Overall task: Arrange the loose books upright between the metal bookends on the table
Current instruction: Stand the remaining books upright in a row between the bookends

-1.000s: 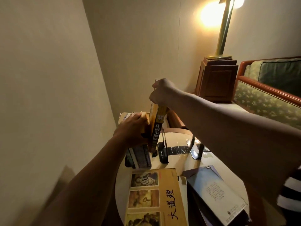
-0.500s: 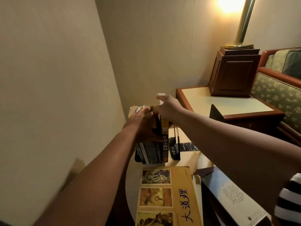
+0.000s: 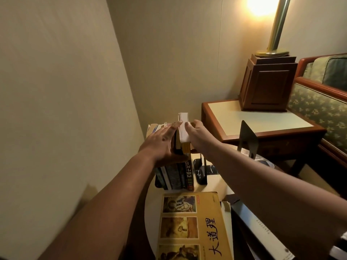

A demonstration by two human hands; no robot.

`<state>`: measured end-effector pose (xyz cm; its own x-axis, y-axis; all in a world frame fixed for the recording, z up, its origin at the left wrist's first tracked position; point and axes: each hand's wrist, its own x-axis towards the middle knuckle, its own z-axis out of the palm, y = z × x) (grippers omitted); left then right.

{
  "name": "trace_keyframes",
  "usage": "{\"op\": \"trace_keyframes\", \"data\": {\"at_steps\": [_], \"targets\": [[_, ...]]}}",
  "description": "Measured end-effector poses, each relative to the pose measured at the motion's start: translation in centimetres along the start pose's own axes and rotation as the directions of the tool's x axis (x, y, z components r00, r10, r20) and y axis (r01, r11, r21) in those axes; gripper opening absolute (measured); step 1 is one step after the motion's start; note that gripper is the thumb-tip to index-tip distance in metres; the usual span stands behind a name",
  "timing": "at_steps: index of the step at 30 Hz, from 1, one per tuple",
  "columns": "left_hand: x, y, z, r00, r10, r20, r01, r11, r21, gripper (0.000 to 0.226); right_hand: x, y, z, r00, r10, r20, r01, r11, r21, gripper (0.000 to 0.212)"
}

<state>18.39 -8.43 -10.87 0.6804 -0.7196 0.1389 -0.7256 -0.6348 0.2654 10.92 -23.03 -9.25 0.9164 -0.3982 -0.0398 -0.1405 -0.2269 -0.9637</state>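
Books upright, flat left hand pressing them, right hand pinching yellow paperback.

A sitting room: a floral upholstered sofa beside a brass lamp on a wooden side table.
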Motion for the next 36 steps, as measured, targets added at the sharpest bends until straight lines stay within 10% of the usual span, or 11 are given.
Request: {"op": "trace_keyframes", "data": {"at_steps": [6, 14, 36], "targets": [[-0.3, 0.0, 0.0, 0.999, 0.019, -0.044, -0.019, 1.0, 0.015, 0.105, -5.1, 5.0, 1.3, 0.978, -0.033, 0.205, -0.024, 0.963, 0.268, 0.053], [-0.2, -0.4, 0.4, 0.999, 0.024, -0.041, -0.023, 0.999, 0.027, 0.113, -3.1, 8.2, 1.8, 0.884, 0.311, 0.35, -0.39, 0.903, 0.181, 0.068], [1.7, -0.8, 0.5, 0.994, 0.106, -0.033, -0.106, 0.994, 0.004, 0.115, -0.8, 11.3, 0.8, 0.849, 0.268, 0.456, -0.374, 0.914, 0.159, 0.071]]}}
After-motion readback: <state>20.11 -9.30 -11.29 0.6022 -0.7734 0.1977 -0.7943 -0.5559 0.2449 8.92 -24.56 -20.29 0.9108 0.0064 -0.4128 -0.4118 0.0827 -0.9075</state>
